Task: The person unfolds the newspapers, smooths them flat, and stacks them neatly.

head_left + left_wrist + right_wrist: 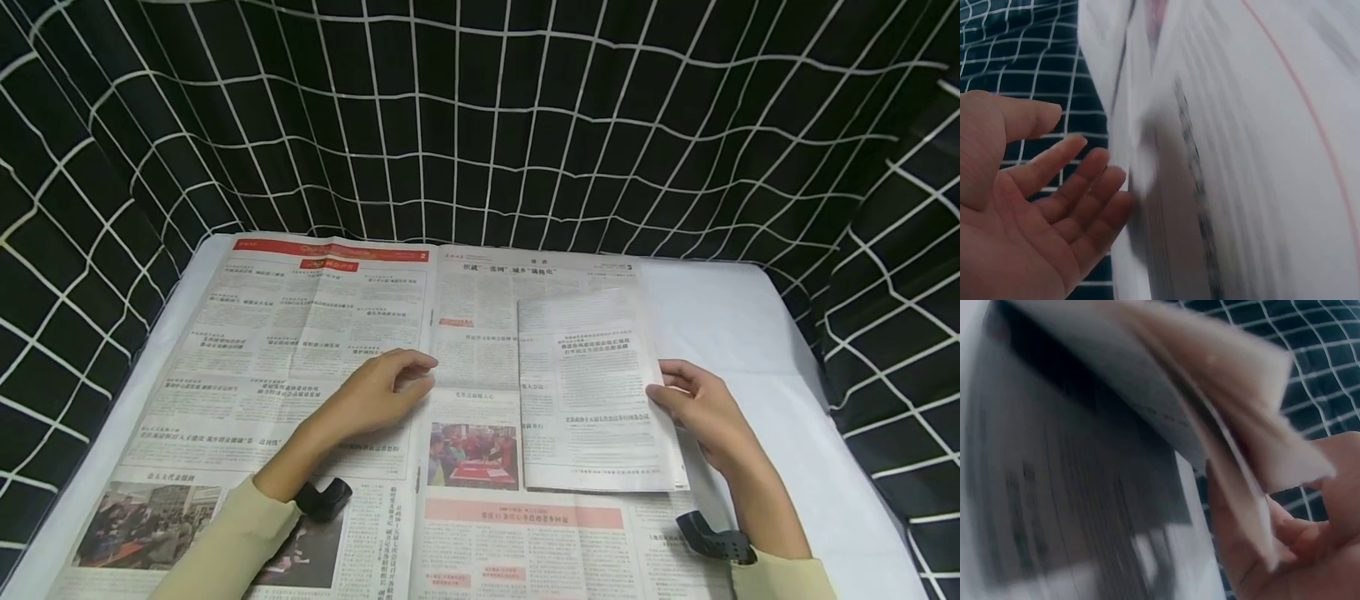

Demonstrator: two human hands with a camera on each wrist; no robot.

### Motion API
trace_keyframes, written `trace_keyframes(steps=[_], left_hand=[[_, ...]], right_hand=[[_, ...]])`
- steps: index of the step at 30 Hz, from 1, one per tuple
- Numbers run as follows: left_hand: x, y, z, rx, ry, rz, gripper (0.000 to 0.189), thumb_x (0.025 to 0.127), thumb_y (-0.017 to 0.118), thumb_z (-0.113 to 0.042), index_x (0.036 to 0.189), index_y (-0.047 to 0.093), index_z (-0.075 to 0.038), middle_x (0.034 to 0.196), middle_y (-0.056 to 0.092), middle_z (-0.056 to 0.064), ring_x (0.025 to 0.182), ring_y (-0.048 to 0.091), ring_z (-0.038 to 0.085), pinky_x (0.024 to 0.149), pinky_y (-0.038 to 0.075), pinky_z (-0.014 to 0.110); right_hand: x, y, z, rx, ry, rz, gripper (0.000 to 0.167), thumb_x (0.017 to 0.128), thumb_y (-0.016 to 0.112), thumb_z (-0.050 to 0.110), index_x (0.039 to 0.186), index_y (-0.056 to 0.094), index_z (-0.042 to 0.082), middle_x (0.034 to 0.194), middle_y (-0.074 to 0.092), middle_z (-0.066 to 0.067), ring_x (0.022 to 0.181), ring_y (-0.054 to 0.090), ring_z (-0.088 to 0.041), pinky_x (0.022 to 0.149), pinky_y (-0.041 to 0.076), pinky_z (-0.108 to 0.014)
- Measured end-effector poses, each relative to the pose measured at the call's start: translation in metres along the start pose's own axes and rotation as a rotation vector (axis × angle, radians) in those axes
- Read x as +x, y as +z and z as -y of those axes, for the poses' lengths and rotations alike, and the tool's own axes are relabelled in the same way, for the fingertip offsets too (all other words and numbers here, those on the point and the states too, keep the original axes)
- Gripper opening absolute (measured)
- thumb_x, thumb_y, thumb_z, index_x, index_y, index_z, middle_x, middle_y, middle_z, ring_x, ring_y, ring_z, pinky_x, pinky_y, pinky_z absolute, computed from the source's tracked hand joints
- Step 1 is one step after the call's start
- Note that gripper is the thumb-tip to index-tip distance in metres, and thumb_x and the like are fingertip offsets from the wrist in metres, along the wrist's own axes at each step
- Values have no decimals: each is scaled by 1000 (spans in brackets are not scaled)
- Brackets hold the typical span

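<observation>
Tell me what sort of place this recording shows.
Probably an indoor recording booth: black fabric with white grid lines hangs behind and on both sides of a flat white table surface, and a curved black wrist-worn device is in view.

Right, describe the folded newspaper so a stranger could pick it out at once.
An open newspaper covers much of the white table. Over its right half is the folded newspaper, its right side pinched by the right hand. The open one shows photos and a red banner; this one's top shows only black print.
</observation>
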State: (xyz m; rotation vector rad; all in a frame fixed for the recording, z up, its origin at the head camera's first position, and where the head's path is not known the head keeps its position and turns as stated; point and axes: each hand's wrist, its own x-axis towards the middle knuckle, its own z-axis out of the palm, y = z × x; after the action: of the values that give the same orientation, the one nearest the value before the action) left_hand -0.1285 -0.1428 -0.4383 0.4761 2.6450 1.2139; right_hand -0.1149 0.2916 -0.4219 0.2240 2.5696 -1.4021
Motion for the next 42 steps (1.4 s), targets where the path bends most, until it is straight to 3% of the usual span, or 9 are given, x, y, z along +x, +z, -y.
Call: trace_keyframes(steps=[6, 12, 18, 29, 37, 42], left_hand=[[11, 13, -15, -43, 16, 34, 38, 106, 63, -29, 139, 67, -11, 135, 72, 7, 122, 69, 24, 108, 53, 47], [14, 21, -24, -66, 18, 63, 39, 105, 64, -29, 140, 67, -12, 133, 73, 5, 121, 70, 22, 108, 54, 45], [14, 25, -24, -121, 14, 76, 41, 104, 65, -26, 142, 65, -10, 132, 73, 7, 119, 70, 23, 104, 57, 42], [15, 32, -25, -183, -74, 70, 45, 105, 63, -30, 147, 60, -12, 140, 70, 10, 127, 71, 28, 110, 55, 46], [19, 36, -31, -203, -144, 31, 39, 104, 65, -33, 138, 68, -15, 131, 75, 9, 119, 74, 26, 110, 55, 46], [22, 39, -35, -195, -149, 43, 41, 104, 64, -32, 139, 67, -10, 128, 76, 11, 119, 75, 26, 109, 56, 46]], right_hand=[[2, 22, 14, 93, -5, 46, 51, 103, 61, 12, 148, 45, -4, 113, 67, -6, 81, 67, -5, 64, 53, -22], [2, 45, 22, 180, 5, 80, 43, 107, 57, 16, 146, 47, -2, 103, 68, 4, 82, 68, -7, 67, 56, -23], [3, 59, 30, 183, -5, 120, 38, 106, 57, 13, 139, 50, -5, 105, 68, -2, 84, 68, -8, 70, 54, -21], [9, 84, 56, 281, -42, 226, 39, 99, 60, 5, 133, 48, -8, 117, 65, -15, 88, 72, -16, 71, 62, -29], [14, 97, 75, 131, -96, 89, 35, 99, 65, 14, 126, 55, -6, 103, 66, -16, 77, 69, -19, 65, 61, -29], [16, 90, 81, 144, -94, 40, 31, 103, 61, 19, 123, 59, -5, 98, 66, -10, 77, 66, -16, 62, 57, -27]])
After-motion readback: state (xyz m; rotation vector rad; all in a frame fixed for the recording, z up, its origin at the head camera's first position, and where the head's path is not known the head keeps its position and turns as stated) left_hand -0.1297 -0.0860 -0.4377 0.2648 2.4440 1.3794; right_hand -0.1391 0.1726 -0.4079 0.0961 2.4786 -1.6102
